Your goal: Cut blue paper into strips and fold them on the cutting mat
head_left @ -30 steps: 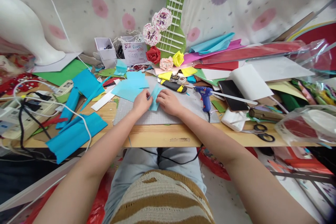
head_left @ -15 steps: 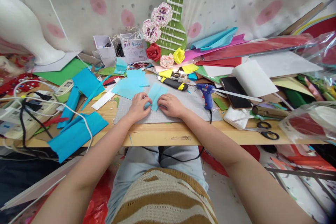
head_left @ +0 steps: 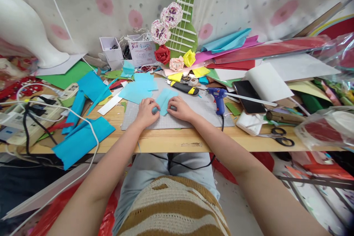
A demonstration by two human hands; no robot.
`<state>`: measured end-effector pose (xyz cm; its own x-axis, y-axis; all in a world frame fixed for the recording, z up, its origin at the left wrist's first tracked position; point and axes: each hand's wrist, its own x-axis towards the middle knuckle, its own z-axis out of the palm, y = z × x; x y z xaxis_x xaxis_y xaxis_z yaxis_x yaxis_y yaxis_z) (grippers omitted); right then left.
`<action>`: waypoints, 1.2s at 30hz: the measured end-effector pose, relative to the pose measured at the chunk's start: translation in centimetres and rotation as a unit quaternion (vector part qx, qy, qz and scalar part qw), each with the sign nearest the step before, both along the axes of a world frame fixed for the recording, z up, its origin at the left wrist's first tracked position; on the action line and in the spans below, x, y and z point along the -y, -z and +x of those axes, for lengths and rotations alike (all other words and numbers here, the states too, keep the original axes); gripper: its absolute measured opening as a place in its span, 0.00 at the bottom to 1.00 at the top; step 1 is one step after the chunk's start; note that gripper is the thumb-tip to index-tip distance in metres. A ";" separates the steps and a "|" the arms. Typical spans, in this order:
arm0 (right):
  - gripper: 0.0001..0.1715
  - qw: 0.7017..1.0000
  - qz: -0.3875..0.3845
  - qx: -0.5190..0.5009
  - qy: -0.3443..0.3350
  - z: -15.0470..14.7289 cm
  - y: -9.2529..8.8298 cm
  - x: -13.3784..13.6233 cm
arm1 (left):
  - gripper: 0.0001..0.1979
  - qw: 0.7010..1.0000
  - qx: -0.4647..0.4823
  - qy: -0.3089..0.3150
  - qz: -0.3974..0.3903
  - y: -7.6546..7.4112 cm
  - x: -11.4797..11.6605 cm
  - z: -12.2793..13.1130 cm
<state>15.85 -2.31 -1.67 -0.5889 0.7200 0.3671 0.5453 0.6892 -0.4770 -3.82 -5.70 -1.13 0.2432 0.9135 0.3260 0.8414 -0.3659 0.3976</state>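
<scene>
A small piece of light blue crepe paper (head_left: 165, 99) lies on the grey cutting mat (head_left: 182, 120) between my hands. My left hand (head_left: 148, 112) has its fingers curled closed on the paper's left edge, where a bit of blue shows at the thumb. At the right edge, my right hand (head_left: 179, 108) pinches the same paper, its fingertips partly hidden. More light blue paper pieces (head_left: 139, 89) lie just beyond my left hand. A black and yellow utility knife (head_left: 184, 87) rests behind the paper.
To the right are a blue glue gun (head_left: 218, 99), a black phone (head_left: 249, 97) and black-handled scissors (head_left: 279, 137). Darker blue crepe paper (head_left: 83, 142) and a power strip (head_left: 30, 123) with cables crowd the left. Behind stands a green guitar shape (head_left: 185, 25) with paper flowers.
My hands stay at the paper with almost the same grip. The right hand's fingers have shifted slightly at the paper's edge, and the view has moved a little.
</scene>
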 end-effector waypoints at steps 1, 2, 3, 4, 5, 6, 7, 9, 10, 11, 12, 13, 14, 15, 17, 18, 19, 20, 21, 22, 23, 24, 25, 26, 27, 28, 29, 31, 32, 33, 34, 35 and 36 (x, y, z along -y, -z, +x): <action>0.04 1.000 -0.009 0.001 0.013 -0.2 0.0 -0.1 | 0.06 1.000 0.001 -0.002 -0.003 -0.1 0.0 0.0; 0.04 1.000 -0.017 0.002 0.025 -0.3 0.0 -0.1 | 0.06 1.000 0.001 -0.005 -0.006 -0.1 0.0 0.1; 0.04 0.999 -0.024 0.003 0.033 -0.3 0.0 -0.2 | 0.06 1.000 0.000 -0.007 -0.008 -0.2 0.1 0.1; 0.04 0.999 -0.030 0.003 0.035 -0.4 -0.1 -0.2 | 0.06 1.000 0.001 -0.009 -0.009 -0.2 0.1 0.1; 0.05 0.999 -0.036 0.002 0.030 -0.3 -0.2 -0.2 | 0.06 1.000 0.001 -0.011 -0.010 -0.2 0.1 0.1; 0.04 0.999 -0.042 0.002 0.017 -0.2 -0.3 -0.1 | 0.06 1.000 0.002 -0.011 -0.010 -0.2 0.1 0.1; 0.03 0.999 -0.048 0.003 -0.002 0.0 -0.4 -0.1 | 0.06 1.000 0.002 -0.012 -0.011 -0.2 0.1 0.1; 0.06 0.997 -0.057 0.004 -0.044 0.4 -0.7 0.1 | 0.07 1.000 0.002 -0.013 -0.013 -0.2 0.1 0.1; 0.09 0.996 -0.058 0.005 -0.061 0.5 -0.8 0.2 | 0.07 1.000 0.002 -0.013 -0.014 -0.2 0.1 0.1; 0.11 0.996 -0.057 0.005 -0.072 0.6 -0.9 0.3 | 0.07 1.000 0.002 -0.012 -0.013 -0.2 0.1 0.0; 0.11 0.995 -0.055 0.006 -0.078 0.7 -1.0 0.4 | 0.07 1.000 0.003 -0.011 -0.012 -0.2 0.1 0.0; 0.10 0.995 -0.052 0.006 -0.080 0.7 -1.0 0.5 | 0.07 1.000 0.003 -0.010 -0.011 -0.2 0.1 0.0; 0.07 0.995 -0.050 0.007 -0.080 0.6 -1.0 0.5 | 0.07 1.000 0.003 -0.009 -0.010 -0.2 0.1 0.0; 0.04 0.996 -0.049 0.006 -0.079 0.5 -0.9 0.6 | 0.07 1.000 0.003 -0.008 -0.010 -0.2 0.1 0.0; 0.01 0.996 -0.050 0.001 -0.076 0.3 -0.9 0.5 | 0.07 1.000 0.003 -0.008 -0.012 -0.3 0.1 0.0; 0.02 0.996 -0.053 -0.002 -0.073 0.1 -0.9 0.5 | 0.07 1.000 0.002 -0.009 -0.014 -0.3 0.1 0.0; 0.02 0.996 -0.058 -0.006 -0.068 0.0 -0.9 0.4 | 0.07 1.000 0.002 -0.009 -0.017 -0.3 0.1 0.1; 0.02 0.996 -0.064 -0.009 -0.059 -0.2 -0.9 0.4 | 0.07 1.000 0.001 -0.010 -0.019 -0.4 0.1 0.1; 0.02 0.996 -0.072 -0.012 -0.046 -0.3 -0.9 0.3 | 0.07 1.000 0.000 -0.011 -0.022 -0.4 0.1 0.1; 0.02 0.996 -0.079 -0.013 -0.030 -0.5 -0.9 0.2 | 0.07 1.000 -0.001 -0.013 -0.024 -0.4 0.1 0.1; 0.02 0.996 -0.086 -0.012 -0.011 -0.6 -0.9 0.2 | 0.07 1.000 -0.001 -0.014 -0.025 -0.3 0.1 0.1; 0.02 0.996 -0.091 -0.010 0.008 -0.8 -0.9 0.2 | 0.07 1.000 -0.002 -0.014 -0.026 -0.3 0.0 0.1; 0.02 0.995 -0.095 -0.005 0.026 -1.0 -0.9 0.1 | 0.07 1.000 -0.002 -0.014 -0.026 -0.3 0.0 0.1; 0.02 0.995 -0.096 0.002 0.042 -1.2 -0.9 0.1 | 0.07 1.000 -0.002 -0.014 -0.026 -0.3 0.0 0.1; 0.02 0.994 -0.095 0.010 0.055 -1.4 -0.9 0.2 | 0.07 1.000 -0.003 -0.014 -0.026 -0.2 0.0 0.0; 0.02 0.993 -0.092 0.017 0.066 -1.5 -0.9 0.2 | 0.07 1.000 -0.003 -0.013 -0.025 -0.2 0.0 0.0; 0.02 0.993 -0.088 0.024 0.075 -1.7 -0.9 0.3 | 0.07 1.000 -0.004 -0.013 -0.025 -0.2 0.0 0.0; 0.02 0.993 -0.077 0.035 0.088 -1.9 -0.9 0.5 | 0.07 1.000 -0.007 -0.015 -0.024 -0.2 -0.1 0.0; 0.02 0.992 -0.070 0.041 0.093 -2.1 -0.9 0.5 | 0.07 1.000 -0.007 -0.016 -0.023 -0.1 -0.1 0.0; 0.02 0.992 -0.064 0.046 0.096 -2.1 -0.9 0.6 | 0.07 1.000 -0.008 -0.017 -0.022 -0.1 -0.1 0.0; 0.02 0.992 -0.059 0.051 0.098 -2.2 -0.9 0.7 | 0.07 1.000 -0.007 -0.018 -0.021 -0.1 -0.1 0.0; 0.02 0.992 -0.055 0.054 0.099 -2.3 -0.9 0.7 | 0.08 1.000 -0.006 -0.018 -0.021 -0.1 -0.1 0.0; 0.02 0.992 -0.052 0.056 0.100 -2.3 -0.9 0.7 | 0.08 1.000 -0.005 -0.017 -0.020 0.0 -0.1 0.0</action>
